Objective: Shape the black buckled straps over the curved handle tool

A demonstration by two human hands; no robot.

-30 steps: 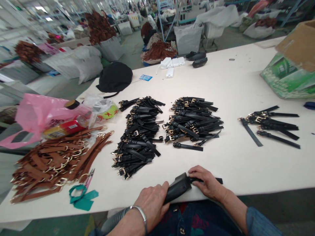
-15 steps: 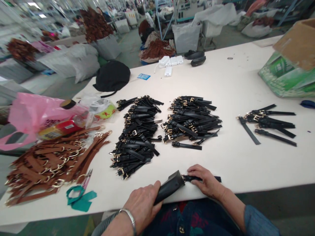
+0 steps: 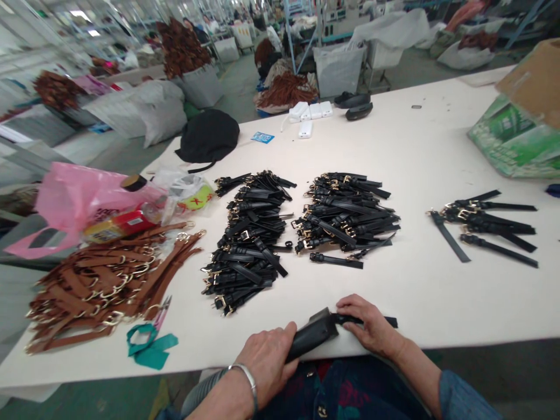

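Note:
My left hand [image 3: 268, 357] wraps round a black handheld tool [image 3: 312, 337], a thick handle with a broader, blunt end; I cannot make out its exact kind. The broad end points right and meets a black leather buckle strap [image 3: 390, 322]. My right hand [image 3: 366, 324] holds that strap near the table's front edge, thumb and fingers closed over its middle, with the tail poking out to the right. The buckle end is hidden at the tool. Ahead lie two heaps of black buckle straps, a left heap [image 3: 251, 233] and a right heap [image 3: 345, 213].
On the right lies a smaller group of black straps [image 3: 490, 224], with a green box [image 3: 516, 137] behind. Brown straps [image 3: 100, 286], scissors [image 3: 161, 312] with teal cloth [image 3: 153, 350], and a pink bag [image 3: 83, 195] occupy the left. A black cap [image 3: 210, 137] lies farther back.
The camera view has shifted slightly, moving the scene right. The gold buckle that showed at the tool's end is now out of sight. Both hands keep their holds.

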